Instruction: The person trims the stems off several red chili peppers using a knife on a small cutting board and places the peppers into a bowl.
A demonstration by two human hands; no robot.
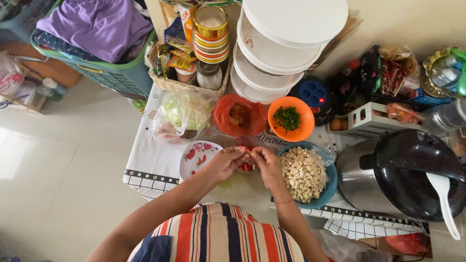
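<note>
I see my left hand [225, 162] and right hand [266, 164] meeting at centre, fingertips pinched tight on a small red chilli [248, 151] between them, with the blue bowl of diced cubes [332, 182] at three o'clock and the floral bowl [187, 167] at nine.

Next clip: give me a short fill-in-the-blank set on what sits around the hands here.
1. The left hand and right hand meet over small ____ pieces.
2. The pale cubes fill a ____ bowl.
3. The chopped greens lie in an ____ bowl.
4. A white spoon rests on the cooker's ____ lid.

Missing words: red; blue; orange; black
</note>
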